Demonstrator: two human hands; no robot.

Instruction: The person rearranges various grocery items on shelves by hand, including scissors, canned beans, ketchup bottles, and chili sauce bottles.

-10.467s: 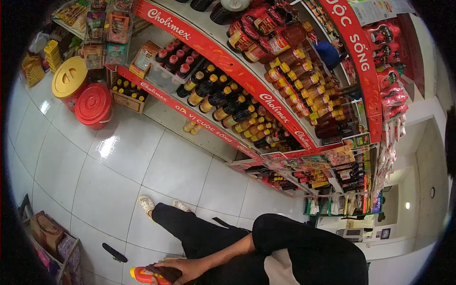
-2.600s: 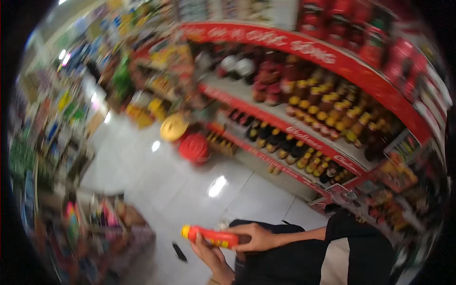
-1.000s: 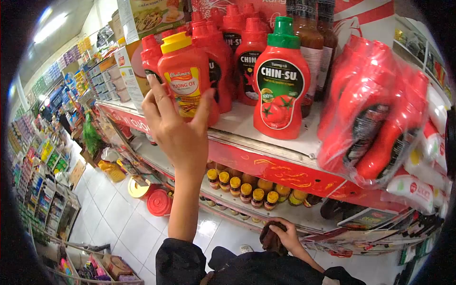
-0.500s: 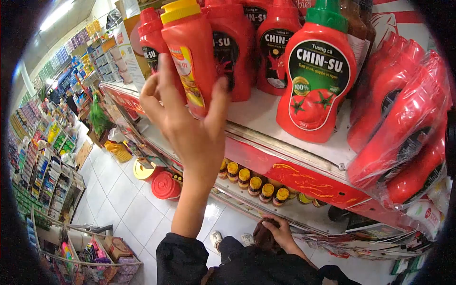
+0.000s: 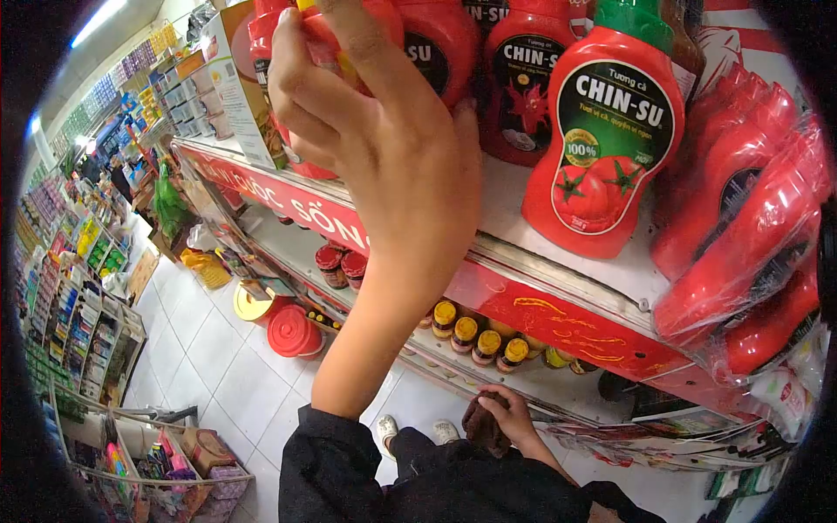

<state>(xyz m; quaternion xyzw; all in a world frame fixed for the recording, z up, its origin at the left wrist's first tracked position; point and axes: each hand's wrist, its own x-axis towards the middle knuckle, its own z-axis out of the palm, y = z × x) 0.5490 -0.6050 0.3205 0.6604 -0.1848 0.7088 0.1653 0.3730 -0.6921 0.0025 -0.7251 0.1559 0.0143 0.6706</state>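
My left hand (image 5: 392, 148) reaches over the front of a red chili sauce squeeze bottle (image 5: 324, 35) with a yellow cap, standing at the shelf's front edge. Its fingers are spread and slightly bent, with the thumb held apart to the right; whether they touch the bottle is hidden. Most of that bottle is behind the hand. Red Chin-Su bottles with black labels (image 5: 526, 91) stand behind and beside it. To the right is a green-capped Chin-Su ketchup bottle (image 5: 606, 144). Low down, my right hand (image 5: 513, 417) grips a crumpled brown cloth (image 5: 486, 425).
Plastic-wrapped red bottles (image 5: 741, 235) lie at the shelf's right end. Yellow-lidded jars (image 5: 477, 340) line a lower shelf. A red-lidded bucket (image 5: 295, 331) stands on the tiled floor (image 5: 205, 349). Across the aisle is a divided display rack (image 5: 166, 471).
My left hand has moved up and closer over the yellow-capped bottle, covering more of it. The view has shifted slightly. My right hand still holds the brown cloth.
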